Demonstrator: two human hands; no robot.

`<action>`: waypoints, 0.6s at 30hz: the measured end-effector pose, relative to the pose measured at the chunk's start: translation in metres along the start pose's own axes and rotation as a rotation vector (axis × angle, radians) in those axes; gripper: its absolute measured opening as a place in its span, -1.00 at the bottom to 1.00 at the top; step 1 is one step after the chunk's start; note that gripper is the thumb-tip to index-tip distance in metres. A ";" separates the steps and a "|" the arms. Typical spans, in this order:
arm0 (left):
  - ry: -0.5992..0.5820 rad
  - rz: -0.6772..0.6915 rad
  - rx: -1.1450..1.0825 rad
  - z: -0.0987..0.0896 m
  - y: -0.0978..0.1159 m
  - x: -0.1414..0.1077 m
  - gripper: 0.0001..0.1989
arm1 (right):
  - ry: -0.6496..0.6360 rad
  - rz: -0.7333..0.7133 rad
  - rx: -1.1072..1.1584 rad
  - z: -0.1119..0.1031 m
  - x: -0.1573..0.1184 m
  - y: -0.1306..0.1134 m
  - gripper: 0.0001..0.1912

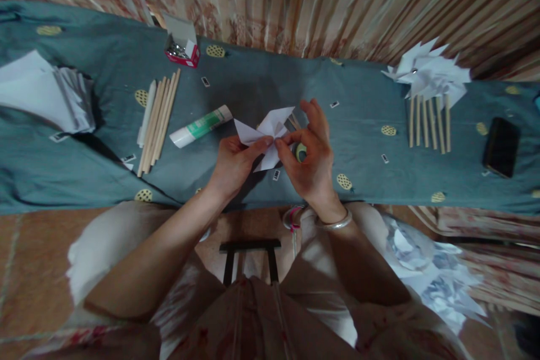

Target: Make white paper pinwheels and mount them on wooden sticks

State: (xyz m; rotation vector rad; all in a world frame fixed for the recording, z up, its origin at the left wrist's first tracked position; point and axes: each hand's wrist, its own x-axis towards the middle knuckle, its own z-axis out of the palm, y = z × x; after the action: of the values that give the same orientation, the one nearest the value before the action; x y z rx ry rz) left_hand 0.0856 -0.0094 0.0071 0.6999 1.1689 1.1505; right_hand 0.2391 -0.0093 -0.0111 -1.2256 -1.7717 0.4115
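Note:
A white paper pinwheel [274, 122] is held up over the middle of the cloth, its pointed blades spread outward. My left hand [236, 163] is closed on it from the left, thumb pressed near the centre. From the right, my right hand [310, 157] pinches the centre between thumb and index finger, the other fingers raised. Anything small between those fingertips is hidden. Behind my right hand, a yellow-green ring [301, 152] shows in part, perhaps a scissors handle. Left of the pinwheel lies a white and green glue stick [202, 126].
Wooden sticks [159, 124] and a white stick [147, 112] lie left, near a paper stack [46, 93]. An open red box [182, 50] contains small metal pieces. Finished pinwheels [430, 73] on sticks and a phone [501, 147] lie right. Crumpled paper [439, 275] is below the table edge.

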 end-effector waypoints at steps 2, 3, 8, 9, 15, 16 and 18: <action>0.006 -0.012 0.001 0.000 0.000 0.000 -0.92 | 0.014 0.002 -0.009 0.001 0.000 0.000 -0.90; 0.008 -0.022 -0.002 0.000 0.000 0.000 -0.92 | 0.021 0.001 -0.018 0.001 0.000 0.000 -0.90; 0.013 -0.042 -0.007 0.002 0.002 -0.002 -0.89 | 0.035 -0.004 -0.048 0.001 0.000 -0.001 -0.89; 0.014 -0.035 0.003 0.002 0.002 -0.002 -0.90 | 0.033 -0.005 -0.051 0.001 0.000 0.000 -0.89; 0.020 0.033 0.056 0.002 0.002 -0.002 -0.90 | 0.018 0.026 -0.005 0.001 0.000 -0.001 -0.86; 0.026 0.041 0.062 0.002 0.002 -0.001 -0.90 | 0.014 0.033 0.002 0.001 0.000 -0.001 -0.86; 0.037 0.049 0.077 0.001 0.001 -0.001 -0.92 | 0.010 0.042 0.007 0.001 0.000 -0.002 -0.87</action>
State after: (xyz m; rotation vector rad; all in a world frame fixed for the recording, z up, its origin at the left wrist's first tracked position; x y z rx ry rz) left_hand 0.0862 -0.0099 0.0087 0.7724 1.2385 1.1689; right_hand 0.2373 -0.0099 -0.0103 -1.2600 -1.7375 0.4349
